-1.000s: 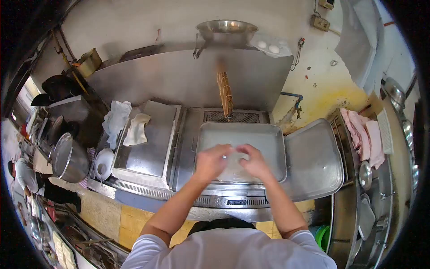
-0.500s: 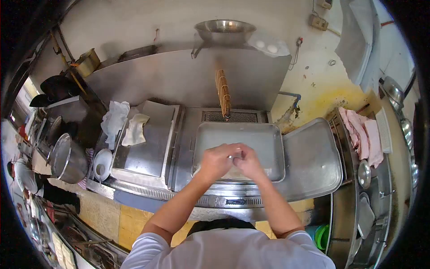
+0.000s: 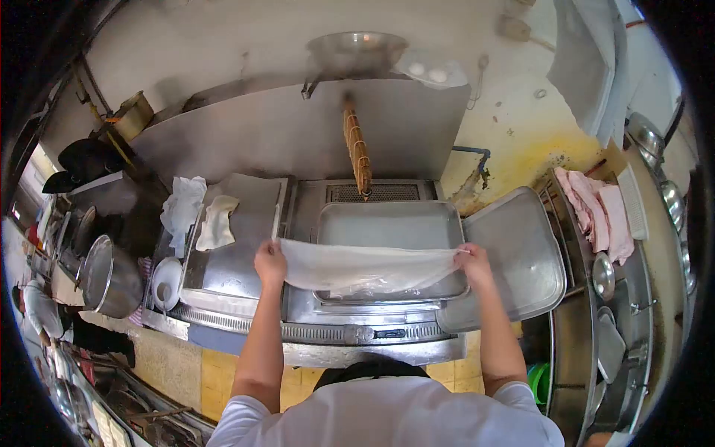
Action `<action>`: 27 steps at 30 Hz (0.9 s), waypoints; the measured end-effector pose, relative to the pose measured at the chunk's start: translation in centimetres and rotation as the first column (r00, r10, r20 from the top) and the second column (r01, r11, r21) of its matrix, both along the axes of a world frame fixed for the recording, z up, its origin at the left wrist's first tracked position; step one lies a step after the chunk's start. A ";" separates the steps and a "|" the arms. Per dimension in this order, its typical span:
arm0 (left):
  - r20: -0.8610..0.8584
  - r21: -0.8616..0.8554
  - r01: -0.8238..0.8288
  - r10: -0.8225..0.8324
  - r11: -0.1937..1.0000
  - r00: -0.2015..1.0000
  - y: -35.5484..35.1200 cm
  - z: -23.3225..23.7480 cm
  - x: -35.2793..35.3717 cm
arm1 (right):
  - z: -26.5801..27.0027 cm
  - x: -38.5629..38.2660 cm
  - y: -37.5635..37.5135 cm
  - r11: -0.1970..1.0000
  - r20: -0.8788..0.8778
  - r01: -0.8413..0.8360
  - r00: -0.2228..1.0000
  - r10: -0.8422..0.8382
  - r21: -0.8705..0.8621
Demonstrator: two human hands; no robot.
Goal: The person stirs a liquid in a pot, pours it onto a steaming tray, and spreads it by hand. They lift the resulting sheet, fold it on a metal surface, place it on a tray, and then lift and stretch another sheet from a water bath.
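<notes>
Pinched shut at both ends, thin translucent sheet (image 3: 365,270) spread taut between left hand (image 3: 269,262) and right hand (image 3: 474,265), limp, sagging mid-span, just above shallow rectangular steel tray (image 3: 391,223)

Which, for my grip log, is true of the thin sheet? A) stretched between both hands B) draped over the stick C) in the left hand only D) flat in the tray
A: the left hand and right hand each grip one end of the sheet, spread above the tray.
</notes>
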State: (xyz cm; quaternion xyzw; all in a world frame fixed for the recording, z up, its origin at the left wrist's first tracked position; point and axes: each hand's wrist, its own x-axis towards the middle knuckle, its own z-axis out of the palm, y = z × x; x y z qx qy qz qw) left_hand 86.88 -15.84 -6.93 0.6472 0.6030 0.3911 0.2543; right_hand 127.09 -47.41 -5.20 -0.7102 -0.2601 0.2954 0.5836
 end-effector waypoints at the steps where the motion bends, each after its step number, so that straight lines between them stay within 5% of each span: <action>1: -0.172 -0.072 -0.004 -0.008 0.997 0.985 0.1 -1.5 -0.1 | 1.2 -0.7 0.6 0.993 -0.151 0.043 0.988 -0.026 0.112; 3: 0.080 0.009 0.258 -0.258 0.966 0.963 0.4 -5.7 1.9 | 4.5 -2.5 2.2 0.997 -0.033 -0.065 0.997 0.066 0.031; 6: 0.133 0.063 0.608 -0.610 0.792 0.781 -4.8 -1.4 9.9 | 8.8 -5.3 5.0 0.968 0.058 -0.248 0.967 0.250 -0.043; 8: 0.231 0.131 0.806 -0.809 0.577 0.541 -9.4 4.3 14.2 | 11.3 -6.1 6.6 0.925 0.074 -0.378 0.922 0.379 -0.034; 10: 0.196 -0.082 0.925 -0.904 0.371 0.380 -11.9 12.7 15.4 | 13.4 -6.6 7.4 0.868 0.066 -0.497 0.866 0.495 0.011; 13: 0.062 -0.045 0.849 -0.847 0.527 0.529 -12.7 18.6 15.7 | 16.9 -8.4 7.9 0.846 0.078 -0.408 0.910 0.407 0.344; 16: 0.032 0.160 0.803 -0.817 0.573 0.576 -12.7 20.5 15.9 | 15.4 -9.1 9.9 0.818 0.233 -0.444 0.894 0.382 0.365; 19: -0.097 0.260 0.772 -0.779 0.580 0.619 -13.1 20.5 15.5 | 11.2 -11.1 10.8 0.922 0.058 -0.386 0.922 0.384 0.039; 22: -0.004 0.418 0.668 -0.734 0.616 0.679 -10.5 17.3 13.2 | 5.3 -10.2 9.7 0.923 0.325 -0.365 0.864 0.385 -0.124; 24: 0.088 0.453 0.533 -0.631 0.714 0.771 -8.3 15.9 10.1 | -5.1 -5.6 7.1 0.926 0.516 -0.263 0.773 0.370 -0.269; 25: 0.246 0.245 0.446 -0.500 0.861 0.830 -7.0 14.5 7.6 | -9.7 -2.6 5.3 0.920 0.626 -0.185 0.685 0.372 -0.344; 27: 0.071 0.241 0.412 -0.439 0.879 0.896 -7.1 10.0 6.7 | -8.3 -1.3 4.3 0.772 0.567 -0.130 0.605 0.559 -0.622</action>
